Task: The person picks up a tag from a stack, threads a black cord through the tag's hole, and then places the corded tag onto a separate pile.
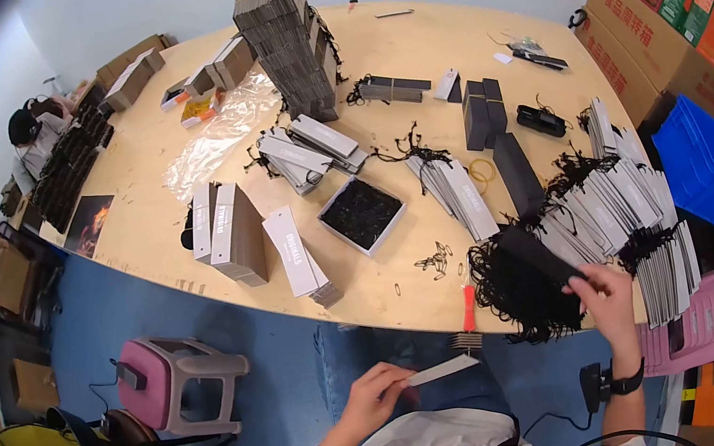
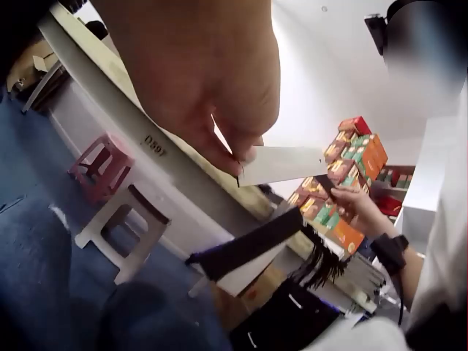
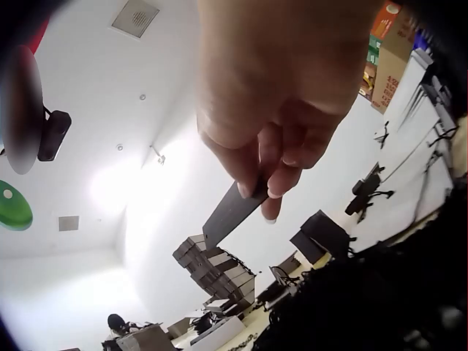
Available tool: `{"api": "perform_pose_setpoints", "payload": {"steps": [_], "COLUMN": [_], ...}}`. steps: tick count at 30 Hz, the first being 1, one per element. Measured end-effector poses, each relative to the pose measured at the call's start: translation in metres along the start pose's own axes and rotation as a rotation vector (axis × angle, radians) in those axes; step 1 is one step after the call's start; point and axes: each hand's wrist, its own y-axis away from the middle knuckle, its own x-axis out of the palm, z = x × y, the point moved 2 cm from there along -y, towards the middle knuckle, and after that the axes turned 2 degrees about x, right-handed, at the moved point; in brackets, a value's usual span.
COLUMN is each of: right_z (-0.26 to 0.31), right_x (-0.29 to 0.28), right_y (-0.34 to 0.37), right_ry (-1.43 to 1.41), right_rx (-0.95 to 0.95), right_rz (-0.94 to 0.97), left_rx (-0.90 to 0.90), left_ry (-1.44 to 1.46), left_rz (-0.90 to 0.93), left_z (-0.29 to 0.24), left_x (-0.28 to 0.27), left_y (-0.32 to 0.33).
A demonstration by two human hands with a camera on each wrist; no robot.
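Observation:
My left hand (image 1: 374,399) pinches the end of a narrow white card tag (image 1: 445,369) between thumb and fingers, in front of the table edge. The left wrist view shows the same white tag (image 2: 281,164) jutting out from the fingertips. At the right, my right hand (image 1: 609,298) grips one end of a long black card tag (image 1: 539,253) over a heap of black cords (image 1: 514,300). From the right wrist, that dark tag (image 3: 230,216) slants down from the pinching fingers. A red-handled tool with metal prongs (image 1: 467,342) sits at the table edge between the hands.
Rows of white tags with black cords (image 1: 604,213) lie at the right. A white box of black pieces (image 1: 362,212), stacked tags (image 1: 235,235) and a tall bundled stack (image 1: 284,50) stand on the table. A blue bin (image 1: 704,157) and pink stool (image 1: 156,383) flank it.

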Motion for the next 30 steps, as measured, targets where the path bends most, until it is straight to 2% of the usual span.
{"api": "perform_pose_setpoints", "payload": {"steps": [2,5,7,10,13,18,20,23,25,29,30], "right_z": [-0.012,-0.023,-0.031,-0.042,-0.045,-0.059,-0.056,-0.061,-0.068,-0.077,-0.077], "right_x": [-0.004,-0.010,-0.009,-0.001,0.009,0.030,0.035,0.040,0.044,0.053,0.058], "right_y": [0.020,0.045,0.060,0.076,0.082,0.085,0.083,0.083,0.085,0.088,0.086], "right_ry": [0.083,0.044,0.014,0.020,0.063,0.106,0.155,0.199,0.219,0.289,0.279], "right_rx": [0.031,0.022,0.075,0.156,0.133,0.175,0.054,-0.040,-0.077,-0.090,-0.097], "right_rz": [0.062,0.146,0.174,0.318,0.389,0.371,0.276,0.244,0.216,0.195,0.202], "left_rx": [-0.009,-0.042,-0.153,-0.188,-0.158,-0.031,0.014,-0.011,0.057,0.067,0.215], "left_ry": [0.021,0.002,0.049,0.106,0.075,-0.046,-0.073,-0.149,-0.341,-0.424,-0.485], "left_rz": [0.034,0.077,0.091,0.094,0.116,0.102,0.087,0.131,0.049,-0.043,-0.244], "left_z": [0.005,0.015,0.022,0.035,0.039,0.035,0.031,0.030,0.025,0.007,0.000], "left_x": [0.010,0.020,0.026,0.033,0.034,0.039,0.042,0.043,0.039,0.015,0.004], "left_y": [0.003,0.006,0.010,0.013,0.014,-0.001,-0.011,-0.022,-0.028,-0.029,-0.028]}}
